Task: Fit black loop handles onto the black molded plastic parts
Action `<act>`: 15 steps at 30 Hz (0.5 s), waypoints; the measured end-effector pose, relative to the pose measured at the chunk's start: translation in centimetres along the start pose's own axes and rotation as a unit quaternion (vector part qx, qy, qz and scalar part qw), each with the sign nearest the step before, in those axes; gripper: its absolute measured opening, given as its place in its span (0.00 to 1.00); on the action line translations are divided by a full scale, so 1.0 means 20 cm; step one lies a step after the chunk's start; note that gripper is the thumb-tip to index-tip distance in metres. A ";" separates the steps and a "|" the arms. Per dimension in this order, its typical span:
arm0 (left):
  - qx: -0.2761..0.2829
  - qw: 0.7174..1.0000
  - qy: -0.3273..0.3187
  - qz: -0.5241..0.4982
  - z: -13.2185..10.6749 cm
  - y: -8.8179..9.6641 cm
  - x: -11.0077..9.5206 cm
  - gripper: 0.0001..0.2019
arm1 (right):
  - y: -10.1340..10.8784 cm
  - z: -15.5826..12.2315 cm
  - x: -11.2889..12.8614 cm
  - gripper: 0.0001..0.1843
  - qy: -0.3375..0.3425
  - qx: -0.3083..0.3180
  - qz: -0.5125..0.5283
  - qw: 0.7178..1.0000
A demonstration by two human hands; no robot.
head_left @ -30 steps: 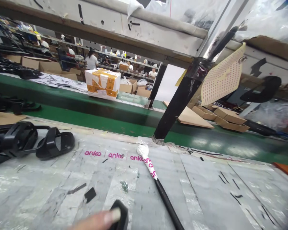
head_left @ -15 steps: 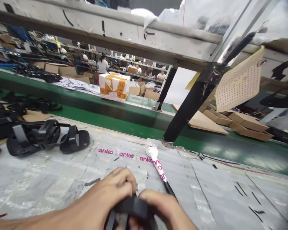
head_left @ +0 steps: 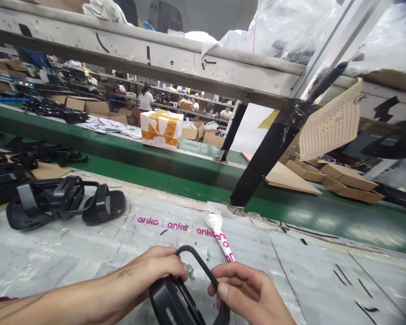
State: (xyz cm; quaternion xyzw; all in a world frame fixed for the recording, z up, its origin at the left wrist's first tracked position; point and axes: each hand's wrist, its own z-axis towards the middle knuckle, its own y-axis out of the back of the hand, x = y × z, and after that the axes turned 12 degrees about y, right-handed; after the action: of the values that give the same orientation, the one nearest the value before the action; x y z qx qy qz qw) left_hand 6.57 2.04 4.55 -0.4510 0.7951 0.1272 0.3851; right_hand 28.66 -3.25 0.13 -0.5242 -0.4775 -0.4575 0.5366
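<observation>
A black sandal [head_left: 176, 301] is held low over the table between both hands, partly cut off by the bottom edge. My left hand [head_left: 159, 273] grips its body, with the thumb on the near side. Between the thumb and fingers of my right hand [head_left: 243, 289] is the sandal's thin looped strap, which arches up and away from the rest. Just beyond my right hand lies a tool with a white, anko-printed wrapped head [head_left: 219, 232]; its handle is hidden behind that hand.
Black sandals [head_left: 67, 201] stand on the covered table [head_left: 325, 289] at left. Beyond runs a green conveyor belt [head_left: 149, 180]. A black-wrapped post [head_left: 260, 158] rises at the table's far edge under a shelf beam [head_left: 176, 58]. A taped white box [head_left: 162, 128] sits further back.
My right hand has drawn back to the right, pulling the strap into an open loop. The left hand stays on the sandal. The camera view has tilted up slightly.
</observation>
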 end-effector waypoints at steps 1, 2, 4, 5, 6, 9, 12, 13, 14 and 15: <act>0.002 1.000 -0.002 0.006 0.01 0.00 0.00 0.13 | 0.01 0.01 -0.01 0.24 -0.005 0.002 0.012 1.000; 0.003 1.000 -0.004 0.011 0.01 0.00 0.00 0.13 | 0.01 0.01 -0.03 0.25 -0.010 0.005 0.023 1.000; -0.006 1.000 -0.001 0.023 0.03 0.00 -0.01 0.15 | 0.03 0.01 -0.05 0.25 -0.017 0.008 0.034 0.999; -0.023 0.999 0.003 0.031 0.04 0.01 -0.01 0.16 | 0.03 0.01 -0.06 0.24 -0.017 0.006 0.033 0.999; -0.043 0.998 0.004 0.048 0.05 0.01 -0.01 0.17 | 0.04 0.01 -0.06 0.24 -0.016 0.000 0.031 0.999; -0.100 0.970 -0.106 0.195 0.07 0.03 0.01 0.13 | 0.04 0.01 -0.05 0.23 0.008 -0.032 0.012 0.999; -0.124 0.787 -0.417 0.437 0.11 0.07 0.08 0.14 | 0.04 0.03 -0.04 0.22 0.050 -0.061 -0.024 0.997; -0.127 0.701 -0.504 0.488 0.13 0.09 0.12 0.20 | 0.04 0.04 -0.04 0.21 0.063 -0.066 -0.038 0.995; -0.135 0.640 -0.553 0.516 0.14 0.10 0.15 0.25 | 0.05 0.05 -0.05 0.20 0.071 -0.069 -0.050 0.994; -0.130 0.597 -0.577 0.542 0.16 0.11 0.18 0.28 | 0.06 0.06 -0.05 0.18 0.074 -0.071 -0.061 0.993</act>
State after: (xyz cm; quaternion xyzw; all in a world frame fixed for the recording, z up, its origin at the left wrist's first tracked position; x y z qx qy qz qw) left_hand 5.28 2.80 -0.62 0.1856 0.4804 0.6482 0.5609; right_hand 29.65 -2.01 -1.00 -0.4955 -0.4336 -0.5596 0.5033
